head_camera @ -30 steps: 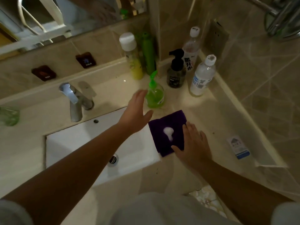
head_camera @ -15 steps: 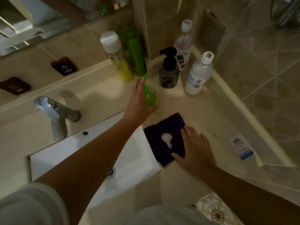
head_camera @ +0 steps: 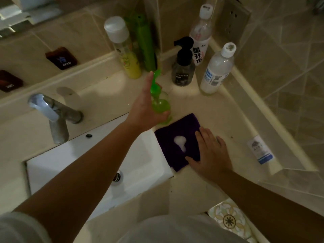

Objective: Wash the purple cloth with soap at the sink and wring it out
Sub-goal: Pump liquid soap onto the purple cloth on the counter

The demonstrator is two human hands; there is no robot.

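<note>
The left hand [head_camera: 147, 109] reaches forward over the sink's [head_camera: 98, 160] right rim, arm extended, fingers and thumb wrapped around the green pump bottle [head_camera: 160, 102]; whether the bottle rests on the counter [head_camera: 201, 106] or is lifted cannot be told. The right hand [head_camera: 210, 153] lies flat, fingers straight and together, pressing the right edge of the cloth [head_camera: 177, 128]. The cloth lies on the counter at the sink's right edge, its left part overhanging the basin, with a white blob of foam [head_camera: 180, 142] at its centre. The green bottle stands just behind the cloth's rear edge. Bare counter lies between the cloth and the bottles at the back wall. The tap [head_camera: 52, 113] stands well left of both hands.
</note>
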